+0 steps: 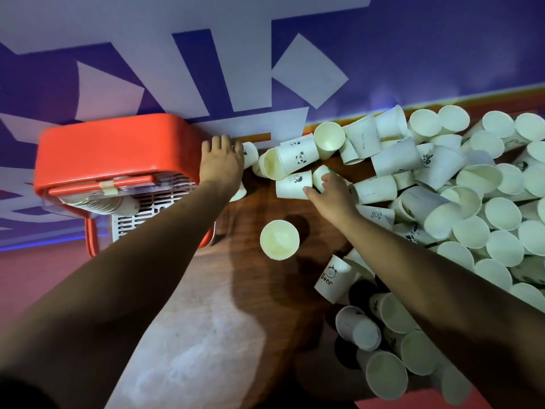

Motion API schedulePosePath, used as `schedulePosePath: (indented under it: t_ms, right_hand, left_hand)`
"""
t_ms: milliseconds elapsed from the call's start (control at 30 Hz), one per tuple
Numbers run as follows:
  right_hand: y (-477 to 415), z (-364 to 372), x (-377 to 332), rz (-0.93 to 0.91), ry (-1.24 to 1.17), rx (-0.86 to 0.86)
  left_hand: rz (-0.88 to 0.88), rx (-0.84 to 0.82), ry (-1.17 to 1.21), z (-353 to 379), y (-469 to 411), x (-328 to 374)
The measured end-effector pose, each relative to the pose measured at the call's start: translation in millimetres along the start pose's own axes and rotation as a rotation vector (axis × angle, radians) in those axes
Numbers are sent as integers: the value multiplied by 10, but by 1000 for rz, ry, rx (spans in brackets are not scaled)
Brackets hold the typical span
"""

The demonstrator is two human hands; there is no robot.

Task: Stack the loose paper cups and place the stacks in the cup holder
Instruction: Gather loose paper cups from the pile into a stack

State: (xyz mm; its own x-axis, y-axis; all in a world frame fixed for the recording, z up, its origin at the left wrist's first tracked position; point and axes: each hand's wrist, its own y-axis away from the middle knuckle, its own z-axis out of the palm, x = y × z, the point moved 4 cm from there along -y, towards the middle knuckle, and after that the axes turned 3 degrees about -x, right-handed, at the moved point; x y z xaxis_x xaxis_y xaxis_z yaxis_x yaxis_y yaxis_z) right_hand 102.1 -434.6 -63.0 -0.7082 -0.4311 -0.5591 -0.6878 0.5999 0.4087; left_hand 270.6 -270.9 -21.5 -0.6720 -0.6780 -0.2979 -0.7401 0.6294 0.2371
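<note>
White paper cups (472, 208), some printed with cartoon animals, lie in a big loose pile over the right half of the wooden table (250, 290). The red cup holder (112, 149) with a white grille stands at the far left, with stacked cups (94, 200) showing behind its clear front. My left hand (221, 162) is palm down beside the holder, fingers curled over a cup (250, 154) that sticks out to its right. My right hand (330, 196) reaches into the pile's left edge and pinches a small cup (320, 175); its thumb touches a lying cup (293, 184).
One cup (279, 239) stands upright alone in the middle of the table. A purple and white wall (206, 69) rises right behind the table's far edge. More cups (383, 370) crowd the near right corner. Bare wood lies between my forearms.
</note>
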Motion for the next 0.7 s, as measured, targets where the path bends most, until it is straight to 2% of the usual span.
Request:
schedulePosePath:
  t_ms: [100,233,367,467,533,600,700]
  right_hand:
    - [-83,125,-36,19,-43,4]
    - [-140,256,-47,41,39,-3]
    - [-33,211,-110,10,26,-8]
    - [119,83,-144,-87,-44,-18]
    - [241,-25,-163,-154,-113,-13]
    - [340,-119,-140,-172,-197,17]
    - [492,-245,-137,-194,-266,104]
  left_hand:
    - [-16,31,269,-108,130,-6]
    - [-18,131,753,-194,425,-71]
    - [-25,206,1109,-137,773,-231]
    - [-65,172,1395,-98,1011,-291]
    - [-13,104,1553,-89,1150,-248]
    - [71,50,1613,-114,1273,-177]
    - [215,100,1482,-232,1416,-105]
